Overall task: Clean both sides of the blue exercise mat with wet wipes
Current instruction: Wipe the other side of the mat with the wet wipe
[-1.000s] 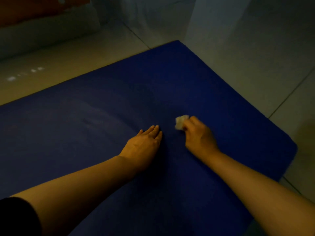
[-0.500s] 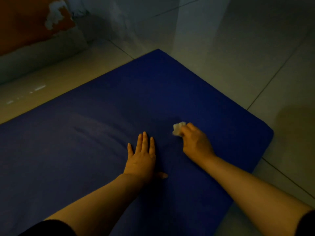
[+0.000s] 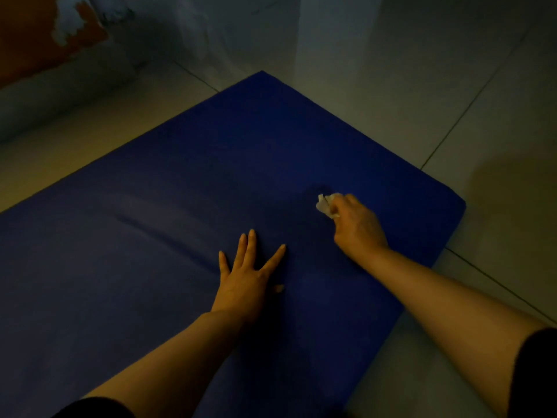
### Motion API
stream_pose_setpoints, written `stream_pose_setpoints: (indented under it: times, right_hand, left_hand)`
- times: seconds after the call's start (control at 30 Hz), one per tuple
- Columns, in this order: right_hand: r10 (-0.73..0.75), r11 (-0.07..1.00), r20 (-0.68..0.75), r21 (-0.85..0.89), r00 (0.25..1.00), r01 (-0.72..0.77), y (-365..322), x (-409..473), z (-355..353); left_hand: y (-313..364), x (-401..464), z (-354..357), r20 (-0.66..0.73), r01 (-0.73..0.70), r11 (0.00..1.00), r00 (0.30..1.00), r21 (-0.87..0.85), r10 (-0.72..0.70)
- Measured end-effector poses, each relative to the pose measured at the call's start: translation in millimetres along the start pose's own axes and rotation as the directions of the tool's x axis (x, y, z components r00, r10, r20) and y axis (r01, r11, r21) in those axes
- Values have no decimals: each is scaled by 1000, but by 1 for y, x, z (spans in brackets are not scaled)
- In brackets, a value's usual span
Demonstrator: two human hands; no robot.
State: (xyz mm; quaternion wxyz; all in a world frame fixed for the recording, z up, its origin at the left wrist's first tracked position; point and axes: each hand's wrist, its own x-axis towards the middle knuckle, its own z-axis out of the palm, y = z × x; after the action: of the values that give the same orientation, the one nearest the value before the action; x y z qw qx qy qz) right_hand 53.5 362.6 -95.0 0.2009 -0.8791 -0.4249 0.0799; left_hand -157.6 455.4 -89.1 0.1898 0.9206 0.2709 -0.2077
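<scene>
Two hands: left hand (image 3: pixel 245 277) flat, right hand (image 3: pixel 357 226) gripping wipe (image 3: pixel 325 205).

The blue mat (image 3: pixel 187 206) is lying flat on the tiled floor (image 3: pixel 452 101), and most of its surface is sitting bare. Toward its near right part, the left hand (image 3: pixel 245 279) is pressing flat with fingers spread, blocking that patch. Just beyond, nearer the mat's right edge, the right hand (image 3: pixel 355 224) is gripping a crumpled wipe (image 3: pixel 325 205). A dark gap of mat is lying open between the hands.
</scene>
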Motion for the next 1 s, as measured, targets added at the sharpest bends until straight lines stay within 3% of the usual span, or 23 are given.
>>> stream_pose_setpoints:
  times: [0.07, 0.17, 0.23, 0.43, 0.5, 0.67, 0.73, 0.83, 0.87, 1.0]
  right_hand:
    - [-28, 1000, 26, 7, 999, 28, -4, -10, 1]
    - [-278, 955, 15, 113, 961, 274, -19, -55, 8]
    - [-325, 943, 82, 106, 942, 316, -20, -70, 4]
    - [20, 997, -56, 71, 998, -16, 22, -34, -15]
    - [-7, 999, -16, 43, 1000, 7, 20, -40, -11]
    - [-318, 948, 98, 54, 943, 314, -1, -90, -11]
    - [-281, 960, 60, 35, 958, 279, 15, -81, -17]
    - [18, 1000, -58, -14, 998, -19, 45, -56, -28]
    - [41, 999, -72, -31, 997, -44, 48, -54, -28]
    - [-170, 985, -36, 29, 985, 171, 20, -90, -13]
  left_hand:
    - [0, 0, 1, -11, -3, 1000, 1000, -18, 3]
    - [-1, 1, 6, -32, -12, 1000, 999, -21, 11]
    - [-3, 2, 9, -45, -21, 999, 999, -27, 20]
    - [-7, 2, 16, -138, -50, 999, 989, -22, 47]
    - [-7, 2, 19, -158, -45, 999, 987, -13, 43]
    - [-6, 3, 22, -172, -21, 1000, 985, 15, 24]
    - [-4, 2, 24, -183, -10, 1000, 983, 1, 10]
    - [1, 0, 27, -202, 19, 1000, 979, 17, -16]
    - [3, -1, 28, -209, 22, 1000, 978, 22, -17]
    - [4, 0, 31, -233, 35, 999, 972, 41, -24]
